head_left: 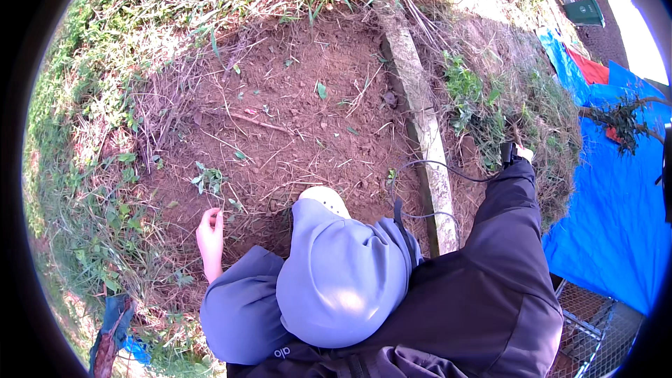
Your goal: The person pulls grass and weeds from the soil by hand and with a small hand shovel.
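On the left, my left hand (210, 232) is low over the soil with its thumb and fingers drawn together. A small leafy weed (208, 178) is just beyond the fingertips, and its thin stem appears to run into the pinch. My right arm, in a dark sleeve, stretches out to the right. Only a little of my right hand (523, 154) shows past a black band at the wrist, close to dry grass; its fingers are hidden. A thin dark cable (467, 176) loops from that wrist across a weathered beam. My grey-covered knee (343, 273) and pale shoe (325, 199) are in between.
Reddish-brown soil (308, 91) with dry stalks lies ahead, bordered by the long beam (420, 98). Grass and weeds (105, 133) grow along the left. To the right are a blue tarp (609, 217), wire mesh (588, 322) and a green bin (584, 12).
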The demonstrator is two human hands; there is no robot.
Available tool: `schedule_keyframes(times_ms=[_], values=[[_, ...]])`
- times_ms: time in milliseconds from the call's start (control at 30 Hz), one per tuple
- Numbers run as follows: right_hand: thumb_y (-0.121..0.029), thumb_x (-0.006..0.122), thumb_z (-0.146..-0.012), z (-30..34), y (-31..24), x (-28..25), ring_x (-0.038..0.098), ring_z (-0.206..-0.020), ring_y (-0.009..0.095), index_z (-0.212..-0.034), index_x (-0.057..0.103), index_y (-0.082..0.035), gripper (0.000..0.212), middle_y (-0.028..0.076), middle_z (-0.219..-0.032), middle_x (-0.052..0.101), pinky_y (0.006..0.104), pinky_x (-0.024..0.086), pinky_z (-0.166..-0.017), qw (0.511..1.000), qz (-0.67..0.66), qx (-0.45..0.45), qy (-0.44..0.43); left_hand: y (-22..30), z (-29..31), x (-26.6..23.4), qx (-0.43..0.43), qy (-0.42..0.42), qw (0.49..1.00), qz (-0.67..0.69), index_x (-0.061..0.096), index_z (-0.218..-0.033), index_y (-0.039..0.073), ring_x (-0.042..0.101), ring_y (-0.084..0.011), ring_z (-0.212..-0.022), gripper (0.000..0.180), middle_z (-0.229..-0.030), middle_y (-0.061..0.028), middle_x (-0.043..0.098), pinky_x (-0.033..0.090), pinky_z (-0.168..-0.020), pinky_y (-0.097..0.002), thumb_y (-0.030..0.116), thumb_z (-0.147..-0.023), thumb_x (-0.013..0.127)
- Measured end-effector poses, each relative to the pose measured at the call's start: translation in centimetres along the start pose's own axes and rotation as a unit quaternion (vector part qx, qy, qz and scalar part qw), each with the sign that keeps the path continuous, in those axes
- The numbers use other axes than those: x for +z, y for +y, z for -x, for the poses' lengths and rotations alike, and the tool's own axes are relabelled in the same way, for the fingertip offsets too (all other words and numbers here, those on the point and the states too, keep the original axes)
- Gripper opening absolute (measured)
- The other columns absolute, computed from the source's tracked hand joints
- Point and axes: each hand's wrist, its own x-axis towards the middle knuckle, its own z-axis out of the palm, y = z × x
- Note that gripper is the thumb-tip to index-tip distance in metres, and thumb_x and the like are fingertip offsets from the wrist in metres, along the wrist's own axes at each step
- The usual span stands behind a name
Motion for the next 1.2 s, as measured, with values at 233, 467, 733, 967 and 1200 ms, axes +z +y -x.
schedule_keyframes(times_ms=[233, 467, 733, 967, 1200], values=[[-0.008, 0.051, -0.086, 3.2, -0.6, -11.1, 0.043, -0.048, 0.01, -0.073, 0.045, -0.003, 0.015, 0.002, -0.059, 0.045, 0.0218, 0.036, -0.043, 0.736, -0.654, 0.165, -0.063, 1.4, -0.8, -0.7, 0.029, -0.005, 0.999, -0.023, 0.059, -0.102, 0.005, 0.053, -0.0097, -0.06, 0.019, -0.064, -0.0038, 0.057, 0.042, -0.058, -0.0257, 0.018, -0.089, 0.055], [-0.019, 0.05, -0.086, -2.1, -8.0, -22.8, 0.044, -0.055, 0.014, -0.071, 0.037, -0.009, 0.022, 0.0, -0.058, 0.04, 0.0286, 0.04, -0.057, 0.532, -0.841, 0.063, -0.077, 1.1, -0.4, -1.1, 0.017, 0.004, 0.999, -0.042, 0.06, -0.101, 0.006, 0.053, -0.01, -0.06, 0.02, -0.064, -0.0038, 0.057, 0.042, -0.058, -0.0265, 0.022, -0.089, 0.055], [-0.008, 0.05, -0.087, 2.1, -25.0, -10.7, 0.043, -0.051, 0.012, -0.074, 0.039, -0.006, 0.017, 0.0, -0.056, 0.038, 0.0244, 0.041, -0.052, 0.461, -0.788, 0.185, -0.363, 1.5, 0.3, -2.1, 0.006, 0.029, 0.997, -0.067, 0.06, -0.101, 0.006, 0.053, -0.0116, -0.058, 0.022, -0.063, -0.0046, 0.058, 0.042, -0.057, -0.0275, 0.023, -0.089, 0.056], [-0.009, 0.051, -0.084, 9.6, -43.7, 2.5, 0.044, -0.047, 0.014, -0.079, 0.038, -0.004, 0.015, 0.003, -0.058, 0.044, 0.0238, 0.039, -0.042, 0.519, -0.694, 0.207, -0.454, 1.2, 1.3, -1.8, 0.004, 0.018, 0.995, -0.097, 0.061, -0.099, 0.006, 0.055, -0.0202, -0.055, 0.021, -0.064, -0.0102, 0.06, 0.042, -0.054, -0.0325, 0.023, -0.086, 0.058], [-0.007, 0.045, -0.083, 3.5, -42.2, 9.9, 0.043, -0.048, 0.016, -0.08, 0.04, 0.001, 0.01, 0.006, -0.057, 0.041, 0.0258, 0.038, -0.046, 0.526, -0.688, 0.293, -0.405, -0.9, 1.7, -1.1, -0.039, -0.01, 0.995, -0.093, 0.06, -0.085, 0.002, 0.058, -0.0237, -0.059, 0.021, -0.067, -0.0119, 0.061, 0.044, -0.056, -0.0339, 0.023, -0.086, 0.058]])
